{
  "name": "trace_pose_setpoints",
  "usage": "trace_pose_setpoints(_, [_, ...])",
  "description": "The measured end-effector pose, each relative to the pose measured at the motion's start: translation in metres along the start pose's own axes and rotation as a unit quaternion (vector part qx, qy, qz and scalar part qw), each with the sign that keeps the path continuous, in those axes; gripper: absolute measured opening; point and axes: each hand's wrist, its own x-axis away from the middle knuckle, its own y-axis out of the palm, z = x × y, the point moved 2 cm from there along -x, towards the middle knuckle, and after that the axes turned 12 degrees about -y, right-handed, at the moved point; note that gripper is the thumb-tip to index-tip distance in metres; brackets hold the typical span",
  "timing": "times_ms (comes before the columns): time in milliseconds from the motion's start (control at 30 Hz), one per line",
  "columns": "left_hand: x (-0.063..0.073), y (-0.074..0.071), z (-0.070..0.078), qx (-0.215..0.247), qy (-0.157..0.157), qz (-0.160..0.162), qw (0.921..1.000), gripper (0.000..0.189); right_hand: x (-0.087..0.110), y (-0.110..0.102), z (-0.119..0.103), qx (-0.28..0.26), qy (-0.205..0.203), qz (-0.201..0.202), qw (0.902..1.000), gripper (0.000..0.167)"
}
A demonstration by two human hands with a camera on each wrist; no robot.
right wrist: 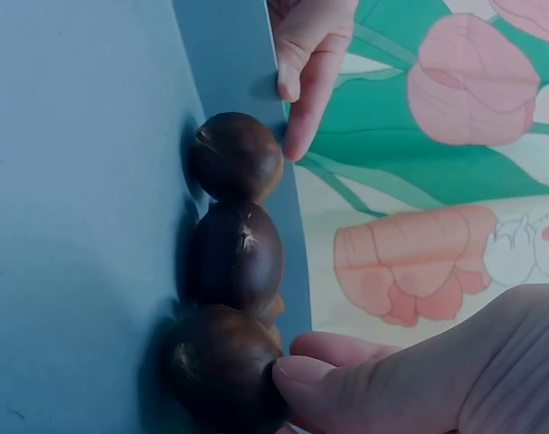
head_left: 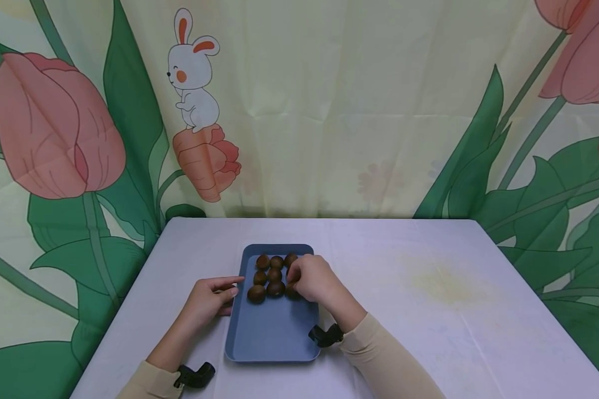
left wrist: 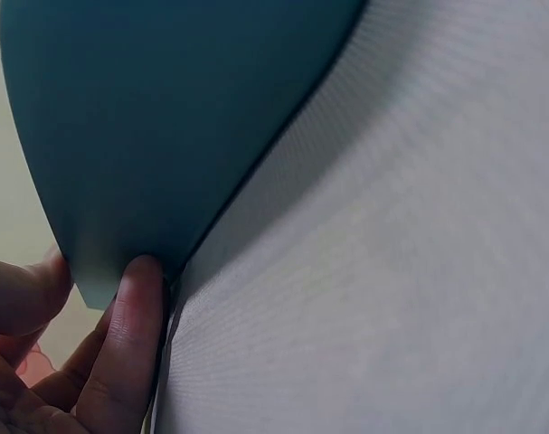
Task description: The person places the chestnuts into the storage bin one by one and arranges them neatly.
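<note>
Glossy brown chestnuts sit in short rows at the far half of a blue rectangular tray. My right hand reaches over the tray's right rim, its thumb and fingers closed together on a chestnut at the right column; the fingers mostly cover it. In the right wrist view, the thumb presses close against the far side of the nearest chestnut. At the left rim, my left hand touches the tray with extended fingers. The left wrist view has a fingertip against the tray's outer wall.
A white cloth covers the table under the tray, with a faint yellowish stain to the right. Behind the table hangs a curtain printed with tulips and a rabbit on a carrot. Black wrist cameras are strapped near both sleeves.
</note>
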Motion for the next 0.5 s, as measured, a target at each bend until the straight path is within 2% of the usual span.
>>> trace_pose_setpoints(200, [0.0003, 0.0001, 0.0007, 0.001, -0.001, 0.001, 1.0000, 0.034, -0.0004, -0.0011, 0.0021, 0.000, 0.016, 0.004, 0.9999, 0.027])
trace_pose_setpoints(500, [0.0012, 0.0002, 0.0017, 0.003, -0.001, 0.003, 1.0000, 0.034, 0.0022, -0.0054, 0.0033, -0.003, 0.014, 0.021, 0.9997, 0.026])
